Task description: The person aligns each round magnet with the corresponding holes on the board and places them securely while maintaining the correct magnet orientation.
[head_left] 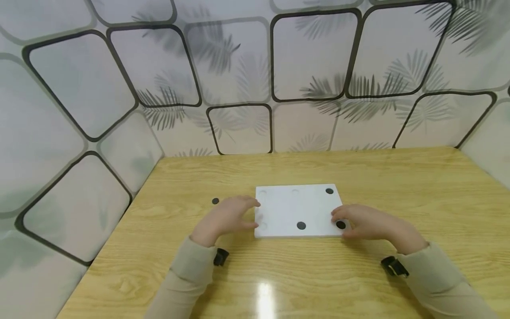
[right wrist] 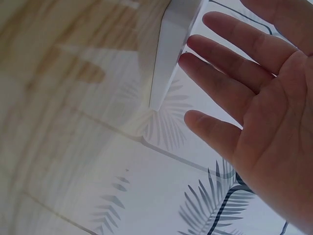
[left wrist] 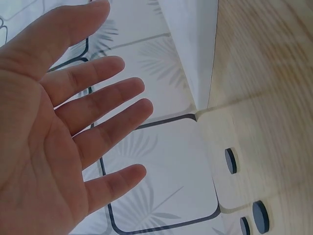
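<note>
A white rectangular board (head_left: pixel 284 210) lies flat on the table. Black discs sit at its far right corner (head_left: pixel 329 191), its near right corner (head_left: pixel 340 224) and its near middle (head_left: pixel 301 225). Shallow round recesses (head_left: pixel 295 192) show at the far middle and both left corners. My left hand (head_left: pixel 229 217) hovers by the board's left edge, fingers spread and nothing in the palm. At the opposite edge my right hand (head_left: pixel 366 223) has its fingertips over the right side, close to the near corner disc; its fingers are extended, as the right wrist view shows.
On the wooden table (head_left: pixel 279 270) a loose black disc (head_left: pixel 215 200) lies beyond my left hand. Several such discs (left wrist: pixel 261 217) appear in the left wrist view. Patterned white panels (head_left: pixel 239 79) rise behind the table and at both sides.
</note>
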### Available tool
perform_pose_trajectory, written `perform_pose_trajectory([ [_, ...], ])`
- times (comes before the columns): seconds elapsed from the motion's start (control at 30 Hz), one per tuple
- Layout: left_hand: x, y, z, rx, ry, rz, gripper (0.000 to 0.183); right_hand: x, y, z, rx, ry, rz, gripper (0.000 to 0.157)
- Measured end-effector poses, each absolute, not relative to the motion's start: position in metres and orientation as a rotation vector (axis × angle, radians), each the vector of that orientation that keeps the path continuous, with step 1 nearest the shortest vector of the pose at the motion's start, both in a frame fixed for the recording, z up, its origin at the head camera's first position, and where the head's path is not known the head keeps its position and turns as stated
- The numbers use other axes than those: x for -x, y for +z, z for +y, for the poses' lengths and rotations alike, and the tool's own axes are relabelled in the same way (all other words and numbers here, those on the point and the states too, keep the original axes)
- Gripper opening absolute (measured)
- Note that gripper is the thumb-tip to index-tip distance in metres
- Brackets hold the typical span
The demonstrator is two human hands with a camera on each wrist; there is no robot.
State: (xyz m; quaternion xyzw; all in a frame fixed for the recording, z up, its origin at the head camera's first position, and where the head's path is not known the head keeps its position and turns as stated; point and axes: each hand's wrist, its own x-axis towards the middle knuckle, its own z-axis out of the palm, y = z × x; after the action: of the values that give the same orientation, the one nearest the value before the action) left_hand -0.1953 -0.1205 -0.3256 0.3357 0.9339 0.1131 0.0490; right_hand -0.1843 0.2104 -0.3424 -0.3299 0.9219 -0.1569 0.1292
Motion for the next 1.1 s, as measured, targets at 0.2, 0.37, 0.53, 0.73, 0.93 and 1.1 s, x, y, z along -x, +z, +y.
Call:
perform_pose_trajectory([
  [0.2,0.198,-0.322,-0.123,-0.923,0.338,2.899,0.045,0.184,-0.342,0.212,0.939,-0.447,2.683,0.03],
  [0.37,0.202,-0.323,-0.129,-0.849,0.348,2.934,0.047,0.184,-0.342,0.212,0.966,-0.455,2.683,0.029],
  [0.53,0.205,-0.323,-0.139,-0.775,0.391,2.94,0.047,0.186,-0.344,0.212,0.98,-0.448,2.676,0.028],
  [0.73,0.211,-0.326,-0.151,-0.684,0.41,2.953,0.047,0.187,-0.344,0.212,0.972,-0.449,2.674,0.028],
  [0.93,0.214,-0.328,-0.158,-0.608,0.343,2.98,0.046,0.185,-0.343,0.21,0.955,-0.434,2.677,0.029],
  [1.1,0.215,-0.33,-0.161,-0.557,0.239,3.01,0.04,0.184,-0.343,0.21,0.946,-0.415,2.681,0.029],
])
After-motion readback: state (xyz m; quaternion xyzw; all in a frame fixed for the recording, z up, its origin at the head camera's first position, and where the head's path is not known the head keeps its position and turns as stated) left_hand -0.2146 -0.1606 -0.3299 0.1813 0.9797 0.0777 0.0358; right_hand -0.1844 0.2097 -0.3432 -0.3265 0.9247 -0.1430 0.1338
